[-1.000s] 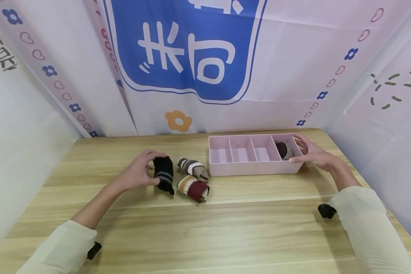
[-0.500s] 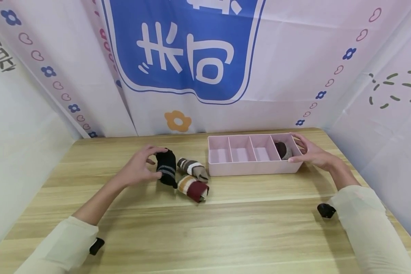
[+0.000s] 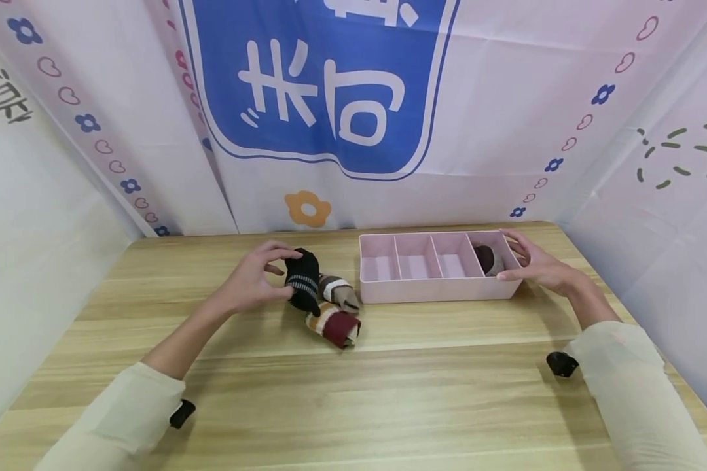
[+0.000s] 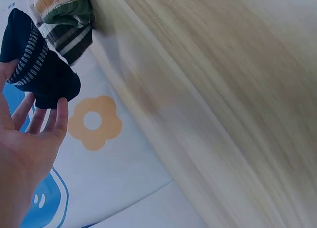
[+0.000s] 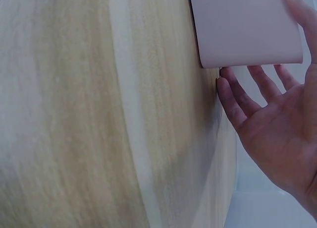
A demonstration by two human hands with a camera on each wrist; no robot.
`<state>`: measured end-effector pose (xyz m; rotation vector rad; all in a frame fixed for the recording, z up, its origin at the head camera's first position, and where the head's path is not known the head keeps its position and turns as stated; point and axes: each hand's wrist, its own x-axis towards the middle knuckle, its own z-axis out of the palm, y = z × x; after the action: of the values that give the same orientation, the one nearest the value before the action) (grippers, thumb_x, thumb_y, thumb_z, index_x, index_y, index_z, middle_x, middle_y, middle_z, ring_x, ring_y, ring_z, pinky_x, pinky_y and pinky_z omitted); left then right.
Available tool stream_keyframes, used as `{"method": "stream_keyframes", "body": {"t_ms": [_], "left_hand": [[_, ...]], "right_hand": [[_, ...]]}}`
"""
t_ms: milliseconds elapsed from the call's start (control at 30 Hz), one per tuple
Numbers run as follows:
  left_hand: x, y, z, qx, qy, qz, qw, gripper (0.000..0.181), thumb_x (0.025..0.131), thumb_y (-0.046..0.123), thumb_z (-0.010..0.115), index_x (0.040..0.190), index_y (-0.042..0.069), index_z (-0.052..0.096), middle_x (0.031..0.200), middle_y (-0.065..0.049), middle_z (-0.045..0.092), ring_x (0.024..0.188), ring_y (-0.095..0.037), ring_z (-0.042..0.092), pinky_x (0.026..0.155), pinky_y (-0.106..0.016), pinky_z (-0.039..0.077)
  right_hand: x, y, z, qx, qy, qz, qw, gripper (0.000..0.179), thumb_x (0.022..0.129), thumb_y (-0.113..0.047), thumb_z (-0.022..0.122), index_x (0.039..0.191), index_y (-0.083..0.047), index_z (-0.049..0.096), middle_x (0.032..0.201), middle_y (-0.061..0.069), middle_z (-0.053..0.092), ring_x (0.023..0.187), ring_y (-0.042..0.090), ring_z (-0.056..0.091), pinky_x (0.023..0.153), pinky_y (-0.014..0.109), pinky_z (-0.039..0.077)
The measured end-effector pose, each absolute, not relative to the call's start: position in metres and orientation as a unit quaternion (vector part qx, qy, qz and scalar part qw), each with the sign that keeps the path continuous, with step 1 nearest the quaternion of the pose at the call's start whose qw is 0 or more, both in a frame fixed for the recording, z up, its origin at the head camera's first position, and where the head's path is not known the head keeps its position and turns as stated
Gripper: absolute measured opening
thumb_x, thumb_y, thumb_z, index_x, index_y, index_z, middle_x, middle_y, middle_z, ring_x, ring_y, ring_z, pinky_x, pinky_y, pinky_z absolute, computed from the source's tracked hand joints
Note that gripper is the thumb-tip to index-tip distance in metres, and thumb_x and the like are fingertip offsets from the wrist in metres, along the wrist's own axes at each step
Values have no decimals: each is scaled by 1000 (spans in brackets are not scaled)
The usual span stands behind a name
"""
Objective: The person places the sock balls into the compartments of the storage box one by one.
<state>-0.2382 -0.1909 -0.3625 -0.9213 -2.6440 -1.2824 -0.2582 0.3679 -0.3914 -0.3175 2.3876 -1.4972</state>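
Note:
In the head view my left hand (image 3: 258, 278) pinches a rolled black sock (image 3: 303, 281) with grey bands between thumb and fingers, lifted off the table. Behind and below it lie a brown, grey and white striped rolled sock (image 3: 340, 293) and a dark red, mustard and white one (image 3: 337, 325), both partly covered by the black sock. My right hand (image 3: 539, 263) grips the right end of a pink divided box (image 3: 436, 290), thumb at the front corner and fingers at the end wall. A dark brown and grey rolled sock (image 3: 491, 260) sits in the box's rightmost compartment.
The wooden table (image 3: 377, 399) ends at a white printed curtain (image 3: 477, 131) behind the box. Three compartments left of the filled one show bare pink floors. Small black wrist devices (image 3: 562, 363) hang under both sleeves.
My left hand has carried the black sock right and slightly away from me, over the edges of the two striped socks. My right hand and the box have stayed put.

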Motion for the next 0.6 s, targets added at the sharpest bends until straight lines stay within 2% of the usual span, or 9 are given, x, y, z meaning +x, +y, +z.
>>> {"method": "stream_keyframes", "body": {"t_ms": [333, 600], "left_hand": [[-242, -176, -360, -311, -845, -431, 44, 54, 75, -2, 75, 127, -9, 67, 134, -24, 57, 121, -39, 56, 92, -49, 58], [-245, -166, -360, -315, -834, -452, 38, 57, 74, -6, 75, 130, -8, 66, 136, -22, 56, 122, -37, 55, 94, -53, 57]], "right_hand": [[-258, 368, -391, -109, 832, -522, 152, 109, 89, -2, 74, 166, -11, -2, 169, 30, -1, 155, 50, -1, 120, 69, 9], [-258, 368, -391, -111, 830, -525, 151, 109, 88, -1, 73, 166, -10, -2, 169, 30, -1, 155, 51, 0, 121, 68, 9]]}}
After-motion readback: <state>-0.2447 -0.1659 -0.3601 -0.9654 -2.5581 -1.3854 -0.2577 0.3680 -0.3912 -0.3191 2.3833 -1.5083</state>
